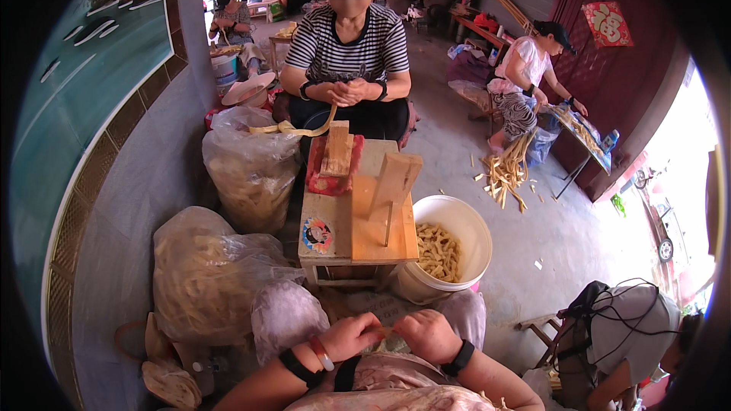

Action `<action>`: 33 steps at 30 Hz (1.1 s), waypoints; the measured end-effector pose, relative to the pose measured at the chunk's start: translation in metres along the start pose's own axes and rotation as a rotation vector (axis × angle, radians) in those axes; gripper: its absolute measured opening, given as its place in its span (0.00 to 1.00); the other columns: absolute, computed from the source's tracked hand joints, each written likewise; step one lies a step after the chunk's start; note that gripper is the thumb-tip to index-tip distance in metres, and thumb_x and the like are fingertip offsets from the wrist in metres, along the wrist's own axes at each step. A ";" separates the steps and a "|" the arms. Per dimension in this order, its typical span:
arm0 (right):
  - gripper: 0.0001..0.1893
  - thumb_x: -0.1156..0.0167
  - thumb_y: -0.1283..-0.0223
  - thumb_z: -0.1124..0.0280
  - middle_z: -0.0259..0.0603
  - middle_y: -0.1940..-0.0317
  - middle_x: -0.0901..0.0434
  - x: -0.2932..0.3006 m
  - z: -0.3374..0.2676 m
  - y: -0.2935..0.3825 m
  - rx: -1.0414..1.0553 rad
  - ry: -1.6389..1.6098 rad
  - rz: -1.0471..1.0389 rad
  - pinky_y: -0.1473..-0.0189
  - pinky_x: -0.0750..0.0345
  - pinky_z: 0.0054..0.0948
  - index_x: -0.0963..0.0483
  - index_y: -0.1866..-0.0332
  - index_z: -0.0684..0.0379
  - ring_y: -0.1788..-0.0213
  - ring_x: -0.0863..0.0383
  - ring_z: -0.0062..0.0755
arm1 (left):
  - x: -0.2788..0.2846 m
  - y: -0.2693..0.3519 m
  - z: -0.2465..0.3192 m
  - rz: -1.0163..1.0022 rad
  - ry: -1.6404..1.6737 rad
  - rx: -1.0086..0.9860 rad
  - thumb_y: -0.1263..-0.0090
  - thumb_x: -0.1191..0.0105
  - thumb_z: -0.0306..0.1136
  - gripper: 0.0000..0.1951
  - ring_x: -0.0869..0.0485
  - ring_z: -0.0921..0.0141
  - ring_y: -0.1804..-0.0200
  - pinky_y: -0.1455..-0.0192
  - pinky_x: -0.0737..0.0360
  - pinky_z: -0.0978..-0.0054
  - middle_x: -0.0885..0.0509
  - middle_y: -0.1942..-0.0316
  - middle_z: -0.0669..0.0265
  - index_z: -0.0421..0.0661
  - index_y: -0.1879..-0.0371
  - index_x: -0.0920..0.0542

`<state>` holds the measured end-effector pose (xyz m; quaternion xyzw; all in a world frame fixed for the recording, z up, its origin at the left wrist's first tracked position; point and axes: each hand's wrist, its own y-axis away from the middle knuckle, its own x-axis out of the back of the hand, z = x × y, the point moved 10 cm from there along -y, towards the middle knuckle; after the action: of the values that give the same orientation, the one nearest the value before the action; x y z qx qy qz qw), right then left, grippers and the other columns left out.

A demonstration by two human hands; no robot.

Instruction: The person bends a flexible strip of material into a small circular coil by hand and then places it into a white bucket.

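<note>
Over my lap, my left hand (358, 337) and my right hand (428, 333) meet, fingers curled toward each other. A small pale yellow strip (388, 331) is pinched between the fingertips; the hands hide most of it. In front of my knees stands a small wooden table (331, 211). On it lies a wooden board (365, 242) with a slanted wooden block (397, 182) and a thin peg (389, 225). A white bucket (480, 234) beside the table holds many short, twisted yellowish pieces (438, 248).
Clear plastic bags of pale strips, one near (200, 274) and one farther (248, 177), stand left along the wall. A person (348, 40) sits opposite, holding a long strip (326, 125). Another wooden block (337, 151) rests on a red cloth. People work at right (519, 68) and lower right (634, 325).
</note>
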<state>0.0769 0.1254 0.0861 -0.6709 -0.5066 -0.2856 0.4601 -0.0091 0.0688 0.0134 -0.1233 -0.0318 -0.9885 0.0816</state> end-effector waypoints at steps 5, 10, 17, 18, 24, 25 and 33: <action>0.07 0.37 0.51 0.76 0.41 0.76 0.23 0.021 -0.007 -0.005 0.001 0.050 0.169 0.68 0.25 0.38 0.28 0.68 0.58 0.71 0.21 0.43 | 0.007 0.008 -0.021 0.007 -0.021 -0.002 0.30 0.44 0.39 0.13 0.22 0.73 0.72 0.67 0.25 0.73 0.19 0.76 0.62 0.40 0.65 0.22; 0.05 0.43 0.49 0.75 0.36 0.77 0.25 0.036 0.004 -0.010 -0.026 0.155 0.227 0.69 0.26 0.36 0.28 0.66 0.57 0.74 0.23 0.39 | -0.002 0.011 -0.047 -0.084 0.471 0.185 0.27 0.47 0.42 0.13 0.30 0.78 0.77 0.74 0.34 0.81 0.28 0.79 0.74 0.44 0.67 0.23; 0.17 0.45 0.47 0.72 0.39 0.74 0.23 0.004 -0.041 -0.009 0.256 0.045 0.014 0.69 0.26 0.37 0.28 0.50 0.61 0.72 0.22 0.40 | 0.026 -0.005 0.013 -0.041 1.133 -0.039 0.31 0.46 0.38 0.12 0.28 0.76 0.72 0.63 0.32 0.78 0.20 0.67 0.65 0.42 0.57 0.21; 0.17 0.46 0.46 0.71 0.42 0.70 0.21 -0.005 -0.041 -0.009 0.270 -0.103 -0.006 0.65 0.24 0.38 0.29 0.50 0.62 0.69 0.20 0.43 | 0.023 -0.006 0.016 -0.073 1.151 -0.048 0.29 0.49 0.32 0.11 0.24 0.76 0.65 0.57 0.27 0.78 0.18 0.61 0.63 0.39 0.54 0.21; 0.14 0.42 0.50 0.80 0.43 0.71 0.21 -0.030 -0.034 -0.018 0.180 -0.317 -0.100 0.66 0.21 0.38 0.27 0.55 0.62 0.70 0.20 0.46 | 0.020 -0.008 -0.006 0.074 0.684 0.077 0.28 0.51 0.25 0.11 0.19 0.76 0.56 0.50 0.23 0.80 0.15 0.58 0.63 0.38 0.50 0.22; 0.14 0.42 0.50 0.80 0.43 0.71 0.21 -0.035 -0.032 -0.015 0.175 -0.316 -0.109 0.66 0.21 0.38 0.27 0.55 0.62 0.70 0.20 0.46 | 0.021 -0.011 -0.007 0.107 0.452 0.084 0.28 0.50 0.26 0.10 0.19 0.76 0.58 0.51 0.23 0.81 0.15 0.59 0.65 0.38 0.50 0.22; 0.11 0.41 0.53 0.78 0.40 0.69 0.23 -0.030 -0.007 -0.019 0.009 -0.076 0.053 0.58 0.25 0.36 0.27 0.61 0.58 0.65 0.21 0.42 | 0.020 -0.008 0.029 0.279 -0.352 -0.379 0.44 0.47 0.21 0.14 0.19 0.54 0.58 0.54 0.22 0.60 0.17 0.62 0.58 0.43 0.57 0.19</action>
<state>0.0503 0.1072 0.0696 -0.6921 -0.5073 -0.2453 0.4511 -0.0221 0.0761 0.0462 -0.3091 0.1571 -0.9194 0.1854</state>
